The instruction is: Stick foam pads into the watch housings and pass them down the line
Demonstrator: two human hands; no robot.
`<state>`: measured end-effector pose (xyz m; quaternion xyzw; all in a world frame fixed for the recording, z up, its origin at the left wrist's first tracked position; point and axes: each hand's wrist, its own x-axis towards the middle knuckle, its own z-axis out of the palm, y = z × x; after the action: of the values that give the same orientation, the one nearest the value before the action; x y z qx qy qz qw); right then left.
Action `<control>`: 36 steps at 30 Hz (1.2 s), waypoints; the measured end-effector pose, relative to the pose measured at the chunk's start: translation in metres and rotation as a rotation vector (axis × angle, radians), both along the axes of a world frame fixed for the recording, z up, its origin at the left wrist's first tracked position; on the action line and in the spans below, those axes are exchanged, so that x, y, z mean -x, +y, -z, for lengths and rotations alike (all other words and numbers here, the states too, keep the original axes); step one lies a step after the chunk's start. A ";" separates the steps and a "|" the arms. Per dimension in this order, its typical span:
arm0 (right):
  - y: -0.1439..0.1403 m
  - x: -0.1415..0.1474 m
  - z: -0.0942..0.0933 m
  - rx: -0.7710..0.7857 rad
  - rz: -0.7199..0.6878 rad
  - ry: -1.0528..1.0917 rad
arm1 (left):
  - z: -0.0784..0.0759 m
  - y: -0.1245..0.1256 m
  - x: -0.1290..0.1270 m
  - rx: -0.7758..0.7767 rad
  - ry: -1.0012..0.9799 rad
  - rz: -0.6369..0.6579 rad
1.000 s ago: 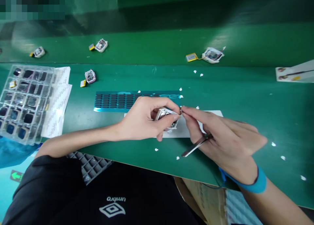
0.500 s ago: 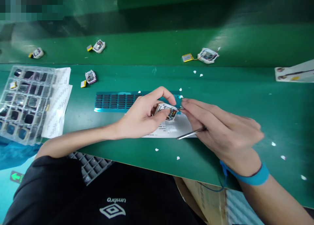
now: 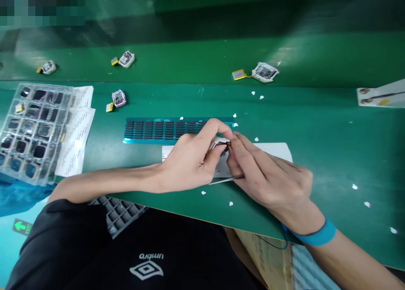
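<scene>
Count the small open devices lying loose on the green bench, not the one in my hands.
4. Far left device; upper left device; device near the tray; upper right device with a yellow battery. Others may sit hidden in the tray.

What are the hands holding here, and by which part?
The left hand pinches a small device casing by its sides; the right hand presses fingertips on its near edge while holding metal tweezers at mid-length under the fingers.

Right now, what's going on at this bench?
A person holds a small electronic module in the left hand above a white sheet on the green bench. The right hand presses its fingers against the module and keeps metal tweezers tucked underneath. A tray of parts sits far left.
</scene>
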<state>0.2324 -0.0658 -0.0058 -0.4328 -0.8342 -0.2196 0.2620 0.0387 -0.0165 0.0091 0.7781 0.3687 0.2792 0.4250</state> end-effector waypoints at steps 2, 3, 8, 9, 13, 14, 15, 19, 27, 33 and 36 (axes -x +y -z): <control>0.000 0.003 -0.001 0.001 0.012 0.036 | 0.003 0.000 -0.001 -0.016 -0.011 -0.035; 0.000 0.003 -0.001 0.025 0.010 0.075 | 0.003 0.000 -0.001 -0.021 -0.023 -0.051; 0.003 0.002 -0.005 0.318 -0.044 0.451 | 0.004 0.002 -0.001 -0.035 -0.101 -0.043; 0.004 0.002 -0.004 0.382 -0.044 0.533 | 0.003 0.002 -0.001 -0.045 -0.106 -0.027; 0.003 0.001 -0.001 0.693 -0.005 0.869 | -0.001 0.003 0.001 -0.077 -0.072 0.045; 0.003 0.001 -0.001 0.762 0.007 0.935 | -0.003 0.004 0.003 -0.070 -0.048 0.069; 0.003 0.001 -0.001 0.812 0.023 0.977 | -0.005 0.005 0.004 -0.059 -0.020 0.096; 0.006 -0.004 -0.004 0.867 0.015 0.949 | -0.012 0.007 0.015 -0.034 0.084 0.171; 0.021 -0.026 -0.008 0.797 -0.001 0.900 | 0.004 0.017 0.027 -0.118 0.337 0.399; 0.035 -0.038 -0.006 1.219 -0.137 0.768 | 0.010 0.019 0.023 -0.160 0.383 0.433; 0.035 -0.036 -0.001 1.288 -0.229 0.794 | 0.011 0.019 0.023 -0.182 0.371 0.432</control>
<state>0.2688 -0.0304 -0.0049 -0.4572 -0.6805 0.5106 0.2590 0.0160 0.0029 -0.0022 0.9113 0.2393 0.0670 0.3284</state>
